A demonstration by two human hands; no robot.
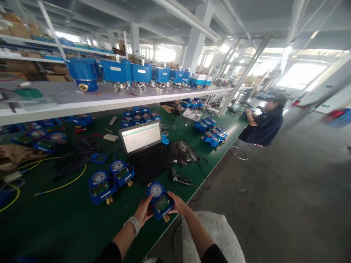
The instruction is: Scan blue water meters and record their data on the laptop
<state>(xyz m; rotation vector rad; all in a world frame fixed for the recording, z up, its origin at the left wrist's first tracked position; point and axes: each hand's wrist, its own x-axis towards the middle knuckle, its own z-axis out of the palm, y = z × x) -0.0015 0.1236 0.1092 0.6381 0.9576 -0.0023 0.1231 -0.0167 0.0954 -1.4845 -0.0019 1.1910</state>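
Observation:
Between my two hands is a blue water meter [160, 200] with a round white dial, a green circuit board and a brass fitting at its lower end. My left hand [144, 211], with a pale watch band at the wrist, grips its left side. On its right side my right hand [177, 203] is closed around the edge. Two similar meters stand to the left: one blue meter [120, 171] near the laptop and another blue meter [101, 186] beside it. A black barcode scanner [179, 178] lies just beyond my right hand.
An open laptop [142, 140] stands on the green bench [68, 219], by a dark mouse pad [184, 153]. A yellow cable [65, 184] runs at left. Larger blue meters [141, 73] line the shelf above. A seated co-worker [264, 120] is farther along, at right.

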